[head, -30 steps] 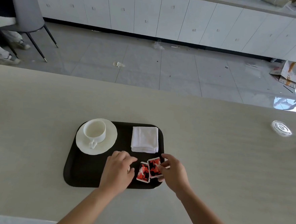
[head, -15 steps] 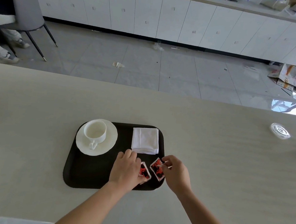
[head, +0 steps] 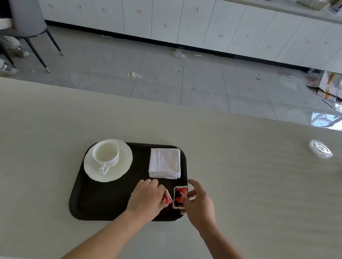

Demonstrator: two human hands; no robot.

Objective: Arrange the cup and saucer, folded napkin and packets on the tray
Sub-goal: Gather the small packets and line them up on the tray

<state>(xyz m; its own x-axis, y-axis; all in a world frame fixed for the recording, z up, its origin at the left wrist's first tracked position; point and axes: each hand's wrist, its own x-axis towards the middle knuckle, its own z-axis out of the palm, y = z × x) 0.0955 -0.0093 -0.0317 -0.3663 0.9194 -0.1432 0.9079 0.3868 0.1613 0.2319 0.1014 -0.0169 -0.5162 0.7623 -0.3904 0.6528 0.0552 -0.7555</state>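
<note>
A black tray (head: 104, 201) lies on the beige counter. At its far left a white cup (head: 106, 153) stands on a white saucer (head: 123, 166). A folded white napkin (head: 164, 162) lies at its far right. Two red-and-black packets sit at the tray's near right corner. My left hand (head: 146, 198) covers most of the left packet (head: 168, 198) with curled fingers. My right hand (head: 200, 204) pinches the right edge of the right packet (head: 179, 196), which lies flat on the tray.
A clear plastic lid (head: 320, 149) lies on the counter at the far right. Beyond the counter's far edge are a tiled floor with litter, white cabinets and a grey chair (head: 26, 10) at the far left.
My left hand slid right over the left packet and now hides most of it. The right packet has turned straighter under my right hand. Cup, saucer and napkin stayed put.
</note>
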